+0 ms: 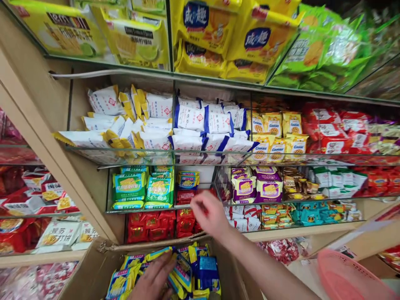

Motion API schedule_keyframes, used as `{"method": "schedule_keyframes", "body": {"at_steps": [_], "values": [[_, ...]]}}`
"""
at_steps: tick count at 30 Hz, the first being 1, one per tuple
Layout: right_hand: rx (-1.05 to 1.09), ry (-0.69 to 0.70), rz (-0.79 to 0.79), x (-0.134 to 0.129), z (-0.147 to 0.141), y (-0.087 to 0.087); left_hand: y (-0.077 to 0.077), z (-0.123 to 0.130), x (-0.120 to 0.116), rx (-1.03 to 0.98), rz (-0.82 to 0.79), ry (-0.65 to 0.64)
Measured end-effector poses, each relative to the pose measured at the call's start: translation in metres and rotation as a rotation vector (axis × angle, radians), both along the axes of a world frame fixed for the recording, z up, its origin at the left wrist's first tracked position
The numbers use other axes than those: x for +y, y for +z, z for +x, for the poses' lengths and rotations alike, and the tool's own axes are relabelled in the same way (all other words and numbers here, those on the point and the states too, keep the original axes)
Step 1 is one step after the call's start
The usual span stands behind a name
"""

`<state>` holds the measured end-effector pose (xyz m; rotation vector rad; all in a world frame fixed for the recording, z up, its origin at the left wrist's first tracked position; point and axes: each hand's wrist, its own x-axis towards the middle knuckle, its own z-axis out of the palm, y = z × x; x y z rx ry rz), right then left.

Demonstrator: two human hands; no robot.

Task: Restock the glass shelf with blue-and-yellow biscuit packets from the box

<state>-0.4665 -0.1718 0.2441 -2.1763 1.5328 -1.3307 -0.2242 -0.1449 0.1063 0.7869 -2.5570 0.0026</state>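
Note:
Inside the cardboard box (93, 266) lie several yellow-and-blue biscuit packs (208, 268). My left hand (154, 275) rests over these packs, its fingers stretched out and close together; the fingertips touch a pack and hide part of it. Higher up, my right hand (211, 214) is in front of the shelf with its fingers curled in and slightly blurred. No pack shows in it. Just behind it, a glass-fronted compartment holds a small stack of blue-and-yellow packs (188, 180) at its left, with red packs (186, 196) below them.
Green soda biscuit packs (129, 186) fill the compartment to the left, and purple packs (269, 189) stand to the right. A glass edge (200, 155) runs across above my right hand. A pink plastic basket (346, 275) sits at the lower right.

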Motion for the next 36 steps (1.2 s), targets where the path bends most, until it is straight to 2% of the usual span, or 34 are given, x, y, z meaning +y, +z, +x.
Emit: {"method": "schedule_keyframes", "body": {"at_steps": [2,3,5,7,10,14,18,22,26,30,36], "values": [[0.138,0.246,0.109,0.039,0.018,-0.019,-0.008,0.007,-0.004,0.083,-0.038,0.146],[0.217,0.290,0.204,0.054,0.025,-0.033,-0.008,0.007,-0.006,0.121,-0.028,0.169],[0.308,0.276,0.405,0.071,0.037,-0.064,-0.002,0.002,-0.007,0.156,0.086,0.164],[0.339,0.204,0.545,0.076,0.042,-0.092,0.007,-0.006,-0.005,0.138,0.249,0.149],[0.331,0.164,0.645,0.073,0.039,-0.115,0.015,-0.014,-0.002,0.137,0.385,0.143],[0.183,0.232,0.669,0.072,0.027,-0.113,0.017,-0.013,0.000,0.173,0.502,0.149],[0.041,0.191,0.688,0.075,0.023,-0.105,0.026,-0.010,0.000,0.228,0.600,0.200],[-0.024,0.250,0.691,0.078,0.025,-0.106,0.033,-0.012,0.000,0.222,0.691,0.243],[-0.083,0.205,0.722,0.079,0.026,-0.113,0.025,-0.015,0.000,0.153,0.721,0.226],[-0.006,0.169,0.785,0.077,0.021,-0.117,0.015,-0.014,0.001,0.111,0.718,0.215],[-0.036,0.153,0.747,0.076,0.019,-0.114,0.018,-0.009,0.011,0.150,0.733,0.159]]}}
